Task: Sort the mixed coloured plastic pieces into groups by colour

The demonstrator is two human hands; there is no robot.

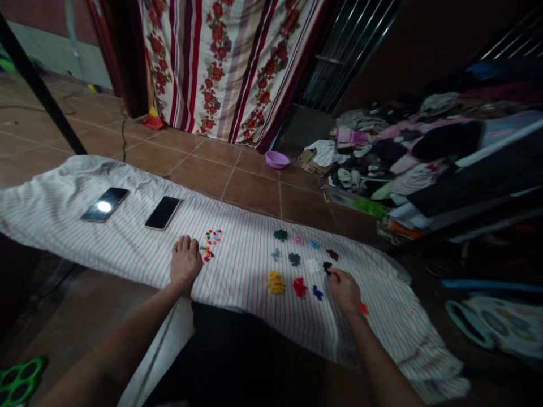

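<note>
My left hand (pixel 186 261) rests palm down on the striped cloth, fingers laid out, beside a loose scatter of small mixed-colour beads (pixel 207 252). My right hand (pixel 345 291) has thumb and finger pinched at the edge of a black bead pile (pixel 326 265); a small black bead seems to be at the tips. Around it lie single-colour piles: white (pixel 313 265), dark blue (pixel 318 292), red (pixel 299 287), yellow (pixel 275 282), dark grey (pixel 294 259), dark green (pixel 280 234) and brown (pixel 332 254). An orange pile (pixel 363 308) is partly hidden by my right wrist.
Two phones (pixel 105 204) (pixel 163 213) lie on the striped cloth (pixel 241 254) at the left. Beyond its far edge, a pink basin (pixel 277 160) stands on the tiled floor, before a floral curtain (pixel 220 68). Heaped clothes (pixel 407 141) fill the right side.
</note>
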